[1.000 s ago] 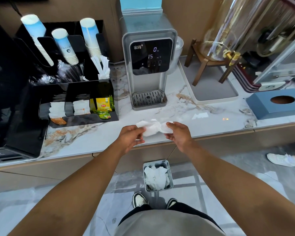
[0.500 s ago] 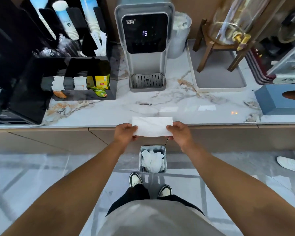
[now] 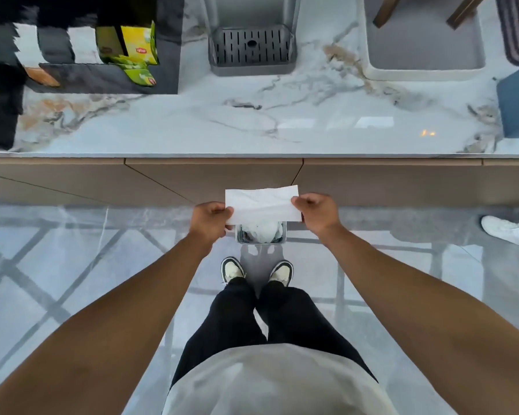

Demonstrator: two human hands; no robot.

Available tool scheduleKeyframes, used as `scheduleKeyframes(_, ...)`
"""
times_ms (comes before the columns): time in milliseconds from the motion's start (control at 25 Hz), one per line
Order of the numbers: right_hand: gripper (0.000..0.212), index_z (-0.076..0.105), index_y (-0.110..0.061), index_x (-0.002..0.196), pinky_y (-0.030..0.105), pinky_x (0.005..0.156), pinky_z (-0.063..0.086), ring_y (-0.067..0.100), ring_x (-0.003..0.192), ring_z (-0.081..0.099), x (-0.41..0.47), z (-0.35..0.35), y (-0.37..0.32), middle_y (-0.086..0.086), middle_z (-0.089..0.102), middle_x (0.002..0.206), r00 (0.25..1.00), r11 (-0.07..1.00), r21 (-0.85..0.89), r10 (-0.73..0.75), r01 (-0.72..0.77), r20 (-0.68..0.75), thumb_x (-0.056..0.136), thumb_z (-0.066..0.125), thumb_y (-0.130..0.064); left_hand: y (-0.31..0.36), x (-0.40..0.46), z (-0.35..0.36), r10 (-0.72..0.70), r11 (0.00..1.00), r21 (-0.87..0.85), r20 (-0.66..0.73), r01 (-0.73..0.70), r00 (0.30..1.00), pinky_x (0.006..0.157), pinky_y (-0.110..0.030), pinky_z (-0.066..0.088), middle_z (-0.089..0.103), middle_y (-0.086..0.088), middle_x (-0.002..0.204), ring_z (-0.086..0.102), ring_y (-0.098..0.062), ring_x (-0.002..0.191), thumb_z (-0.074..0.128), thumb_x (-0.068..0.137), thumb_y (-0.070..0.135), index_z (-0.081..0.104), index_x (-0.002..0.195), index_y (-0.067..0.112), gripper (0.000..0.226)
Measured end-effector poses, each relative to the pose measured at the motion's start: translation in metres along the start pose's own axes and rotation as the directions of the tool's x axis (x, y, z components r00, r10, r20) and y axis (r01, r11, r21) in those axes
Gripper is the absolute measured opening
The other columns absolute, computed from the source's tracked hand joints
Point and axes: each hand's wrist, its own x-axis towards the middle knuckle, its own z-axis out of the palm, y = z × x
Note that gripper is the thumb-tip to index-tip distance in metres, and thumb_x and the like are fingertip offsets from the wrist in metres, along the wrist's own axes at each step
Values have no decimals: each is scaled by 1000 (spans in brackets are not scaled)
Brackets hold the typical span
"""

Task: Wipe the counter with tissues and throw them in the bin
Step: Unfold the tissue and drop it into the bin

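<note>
Tissue (image 3: 262, 205) stretched flat over the bin (image 3: 260, 241)

I see my left hand (image 3: 209, 218) pinching the sheet's left edge and my right hand (image 3: 315, 212) pinching its right edge — both closed on it, holding it taut above the floor bin, which holds crumpled white tissues, near the counter (image 3: 168, 127) front.

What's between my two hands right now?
In the head view, a flat white tissue spans the gap, its ends pinched by the left hand and right hand. It hangs in front of the bin of used tissues.
</note>
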Motion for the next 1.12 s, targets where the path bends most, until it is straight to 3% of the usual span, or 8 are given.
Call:
scheduleKeyframes(120, 32, 61, -23, 57, 11, 45, 36, -4, 39, 42, 17, 9, 21, -16, 52, 42, 999, 998, -59, -5, 3, -41, 86, 74, -19, -19, 24, 6, -41, 999, 32, 39, 40, 998, 47, -28, 40, 67, -14, 72, 62, -22, 56, 69, 92, 10, 73, 92, 1, 10)
scheduleKeyframes(320, 17, 70, -10, 71, 11, 41, 37, -1, 36, 45, 54, 32, 69, -1, 56, 52, 997, 982, -168, 78, -80, -20, 87, 70, -15, -67, 77, 25, -106, 993, 64, 72, 101, 992, 55, -31, 55, 72, -9, 77, 71, -23, 65, 74, 88, 13, 73, 87, 10, 3)
scheduleKeyframes(400, 21, 70, -12, 65, 16, 48, 45, 4, 43, 52, 69, 41, 90, 4, 60, 54, 995, 960, -261, 97, -98, -15, 86, 69, -16, -86, 98, 32, -120, 991, 69, 58, 116, 991, 61, -35, 61, 74, -11, 81, 72, -27, 70, 76, 86, 14, 74, 85, 13, 2)
scheduleKeyframes(520, 19, 75, -3, 74, 36, 67, 60, 17, 55, 68, 94, 60, 128, 23, 69, 73, 989, 932, -332, 144, -148, -39, 82, 69, -19, -117, 135, 44, -136, 986, 106, 28, 133, 990, 71, -44, 64, 76, -10, 82, 74, -34, 77, 75, 84, 14, 72, 74, 22, 13)
scheduleKeyframes(760, 15, 76, -19, 68, 30, 69, 59, 17, 62, 73, 145, 99, 189, -2, 72, 59, 977, 911, -353, 193, -213, -91, 78, 72, -28, -160, 205, 68, -110, 971, 216, 8, 106, 994, 67, -48, 64, 74, 1, 65, 74, -29, 65, 74, 79, 19, 72, 63, 28, 18)
scheduleKeyframes(880, 19, 76, -18, 72, 26, 69, 53, 17, 70, 71, 164, 109, 211, -5, 70, 61, 982, 892, -413, 155, -186, -107, 81, 69, -32, -175, 230, 78, -84, 952, 299, 41, 68, 996, 71, -50, 63, 74, -5, 65, 74, -29, 67, 73, 79, 19, 72, 61, 23, 18)
scheduleKeyframes(1000, 19, 76, -17, 74, 29, 70, 55, 21, 72, 68, 178, 113, 225, -2, 69, 61, 981, 892, -413, 138, -183, -136, 81, 64, -29, -185, 246, 87, -47, 920, 392, 67, 17, 997, 68, -46, 63, 70, -5, 59, 71, -14, 54, 68, 79, 19, 73, 68, 13, 14)
scheduleKeyframes(1120, 20, 77, -17, 77, 28, 72, 55, 20, 74, 68, 182, 116, 229, -4, 67, 62, 990, 865, -482, 107, -140, -95, 83, 59, -26, -186, 244, 94, -33, 877, 481, 98, -18, 995, 75, -39, 62, 70, -1, 56, 69, -17, 57, 65, 81, 16, 73, 69, 13, 15)
